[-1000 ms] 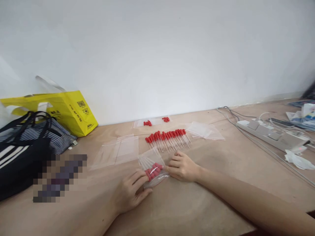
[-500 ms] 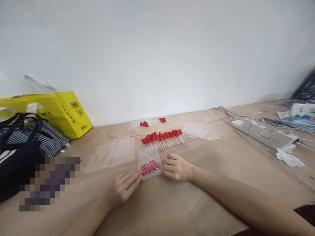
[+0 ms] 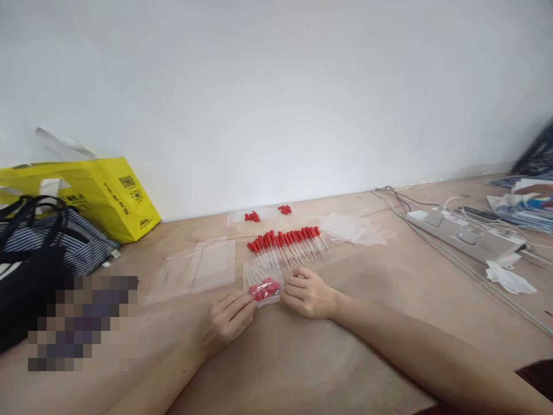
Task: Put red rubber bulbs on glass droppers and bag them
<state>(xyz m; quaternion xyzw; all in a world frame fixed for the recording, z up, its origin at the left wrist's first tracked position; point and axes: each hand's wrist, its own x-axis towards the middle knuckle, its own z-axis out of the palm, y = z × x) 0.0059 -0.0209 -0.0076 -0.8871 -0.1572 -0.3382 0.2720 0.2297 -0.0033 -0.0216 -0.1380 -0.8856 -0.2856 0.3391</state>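
Observation:
In the middle of the table, a small clear zip bag [image 3: 264,271] holds several droppers with red bulbs [image 3: 266,287], the bulbs towards me. My left hand [image 3: 233,317] grips the near left corner of this bag, fingers pressed together. At the near right corner my right hand [image 3: 309,295] is closed in a pinch on the bag's edge. Just beyond the bag lies a row of loose red-bulbed droppers [image 3: 298,237], thin clear stems pointing towards me.
Flat clear bags [image 3: 211,266] lie to the left, and more clear bags [image 3: 352,229] to the right. Filled bags with red bulbs [image 3: 253,217] sit by the wall. A yellow bag [image 3: 125,196] stands left; a power strip [image 3: 466,236], cables and crumpled tissue [image 3: 510,279] lie right.
My left hand has moved slightly up and to the right with the bag's near edge. The bag's near end is now drawn up and looks shorter. My right hand has barely shifted.

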